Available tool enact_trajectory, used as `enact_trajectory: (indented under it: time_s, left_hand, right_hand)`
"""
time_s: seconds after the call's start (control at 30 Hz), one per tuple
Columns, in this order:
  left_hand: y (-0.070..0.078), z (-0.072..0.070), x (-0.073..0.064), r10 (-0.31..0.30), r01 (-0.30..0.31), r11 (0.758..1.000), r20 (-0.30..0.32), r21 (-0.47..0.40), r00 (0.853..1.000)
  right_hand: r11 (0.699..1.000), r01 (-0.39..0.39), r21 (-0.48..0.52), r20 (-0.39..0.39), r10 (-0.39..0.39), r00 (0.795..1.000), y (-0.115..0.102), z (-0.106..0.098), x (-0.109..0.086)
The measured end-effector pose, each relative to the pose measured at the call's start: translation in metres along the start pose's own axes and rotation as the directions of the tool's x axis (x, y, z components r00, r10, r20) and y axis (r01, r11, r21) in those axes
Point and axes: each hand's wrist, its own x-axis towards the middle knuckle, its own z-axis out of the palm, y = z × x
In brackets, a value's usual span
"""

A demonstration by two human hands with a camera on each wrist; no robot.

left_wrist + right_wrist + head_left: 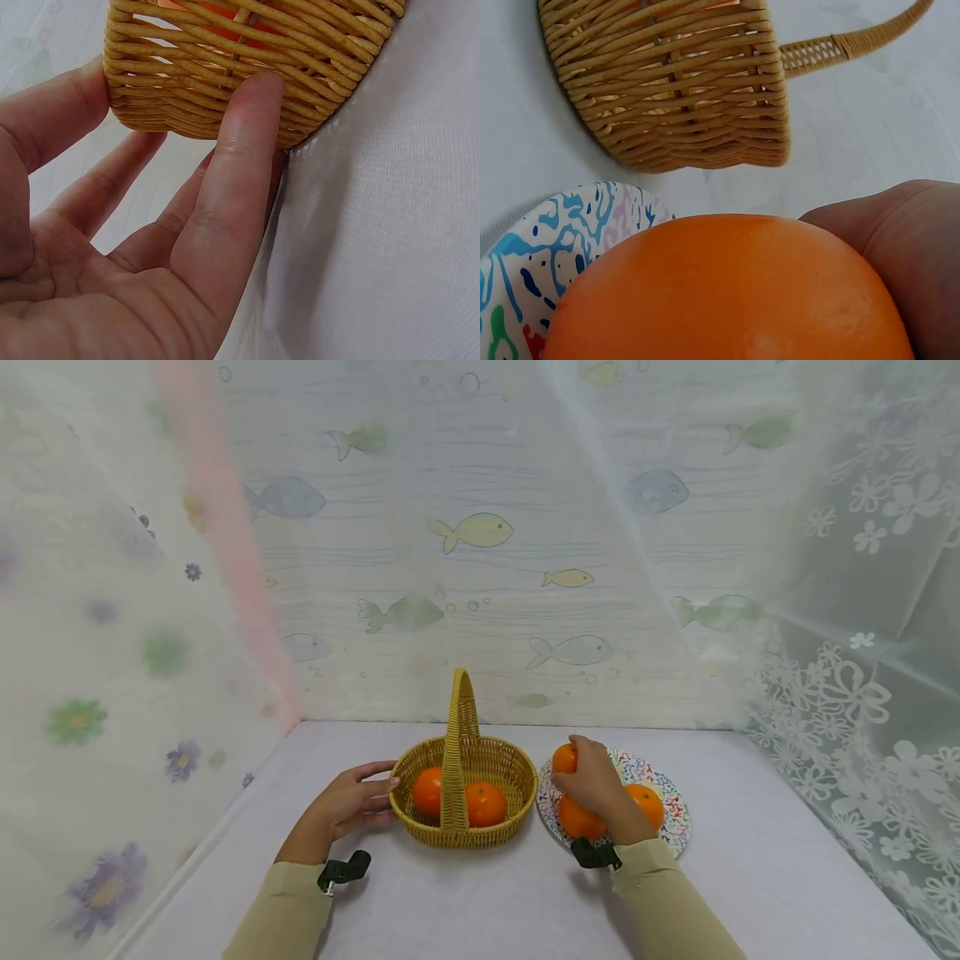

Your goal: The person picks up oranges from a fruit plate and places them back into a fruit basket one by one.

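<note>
A yellow-brown wicker basket [461,837] with a tall handle stands mid-table, holding two oranges, one on the left [427,792] and one on the right [486,804]. My left hand [351,802] touches the basket's left end; its extended fingers [236,161] rest against the woven side. Over a patterned plate [678,806], right of the basket, my right hand [596,781] grips an orange [564,758] at the plate's upper left. Other oranges on the plate lie beneath my wrist [580,818] and to its right [646,803]. A large orange [727,292] fills the right wrist view's foreground; which one, I cannot tell.
A white cloth [480,902] covers the table. Fish-printed curtain [480,568] hangs along its back edge, with floral sheets at the left [112,735] and right [855,735]. The basket's handle [459,710] arches upward between the hands.
</note>
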Motion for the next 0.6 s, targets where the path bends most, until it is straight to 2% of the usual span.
enact_trajectory:
  time_s: [0.23,0.6]
  left_hand:
    - [-0.0009,0.0001,0.0012,0.005,-0.005,1.0,0.004,0.0,1.0]
    - [-0.0018,-0.0012,0.0024,0.007,-0.007,1.0,0.002,-0.005,1.0]
  right_hand:
    - [1.0,-0.029,-0.003,0.001,0.029,1.0,-0.002,-0.0006,-0.0025]
    - [1.0,-0.001,0.016,0.005,0.001,1.0,-0.0012,0.002,0.0003]
